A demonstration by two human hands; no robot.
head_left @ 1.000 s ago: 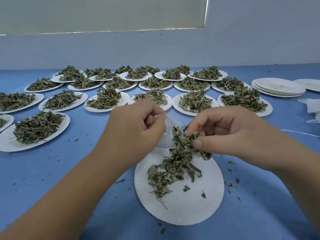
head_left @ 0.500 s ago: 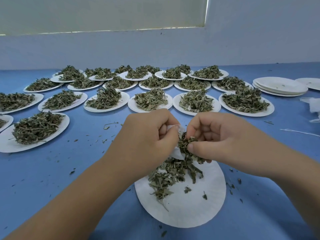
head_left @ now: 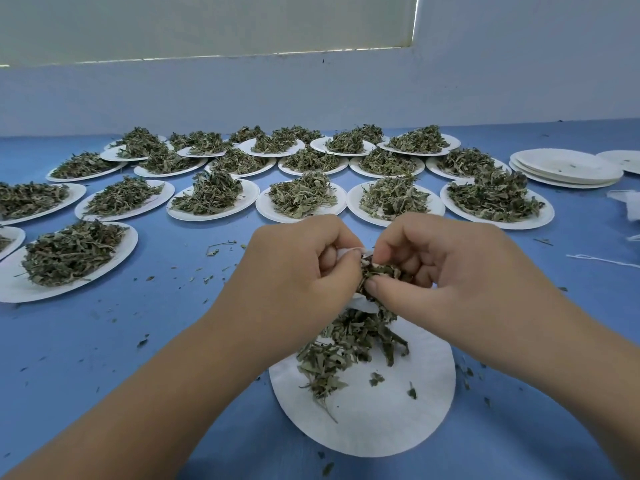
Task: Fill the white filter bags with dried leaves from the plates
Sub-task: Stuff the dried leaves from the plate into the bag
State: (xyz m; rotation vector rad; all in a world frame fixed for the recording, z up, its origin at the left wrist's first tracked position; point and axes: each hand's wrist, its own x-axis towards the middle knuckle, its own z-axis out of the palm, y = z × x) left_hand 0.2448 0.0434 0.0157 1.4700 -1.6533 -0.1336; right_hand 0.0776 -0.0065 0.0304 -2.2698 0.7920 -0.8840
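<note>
Moved: both hands sit closer together than a second ago, and the leaf bunch that trailed loose is now jammed up between them.
Left hand: left hand [head_left: 304, 268] has its fingers curled and is pinching the bag [head_left: 364, 303] at its mouth. Only white slivers of it peek out.
Right hand: right hand [head_left: 450, 268] has thumb and fingertips pressed together on a wad [head_left: 377, 271] of leaves, right at the bag's opening.
Where the bag is: dead centre, held up off the plate [head_left: 398, 427], which lies at 6 o'clock. How full it is I can't tell, since the hands cover it.
Leftovers: a pile [head_left: 346, 348] hangs down from the wad onto the plate's 11 o'clock side.
Rest of the table: the blue table [head_left: 104, 341] carries full plates [head_left: 252, 188] from 9 round to 1. An empty stack [head_left: 568, 168] sits at 2, and spare bags [head_left: 627, 202] and a string [head_left: 602, 259] at 3.
Mess so far: crumbs [head_left: 211, 252] lie scattered at 10 o'clock.
What could go wrong: I reckon the wad looks wider than the mouth. Shoving it in could split the thin paper or pop the mouth out of the left pinch.
Also: long stems may snag on the rim, so leaves spill past the plate and onto the table.
Also also: overstuffing might leave nothing to close the bag with.
</note>
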